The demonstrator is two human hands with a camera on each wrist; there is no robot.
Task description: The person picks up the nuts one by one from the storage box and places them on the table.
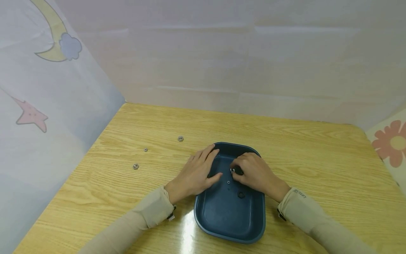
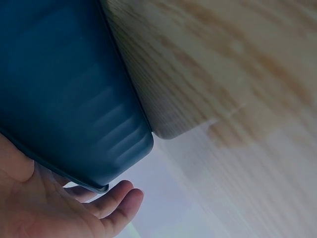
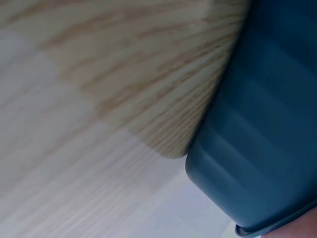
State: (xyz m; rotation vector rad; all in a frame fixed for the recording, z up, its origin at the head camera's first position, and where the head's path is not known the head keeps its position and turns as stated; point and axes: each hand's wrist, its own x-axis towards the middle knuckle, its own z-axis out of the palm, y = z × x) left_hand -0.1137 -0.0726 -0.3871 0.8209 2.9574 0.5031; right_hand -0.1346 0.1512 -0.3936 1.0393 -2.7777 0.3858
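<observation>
A dark blue tray with rounded corners stands on the wooden table. Inside it, my right hand pinches a small silver nut between thumb and fingers. Below that hand lie a tiny silver nut and a larger dark nut on the tray floor. My left hand rests over the tray's left rim with its fingers extended and thumb reaching inward. From the left wrist view, the palm and fingers show at the rim. Only a sliver of the right hand appears in the right wrist view.
Left of the tray, a silver nut sits farther back on the table. A smaller nut and another silver nut lie nearer the table's left edge. A pale printed sheet hangs behind the table.
</observation>
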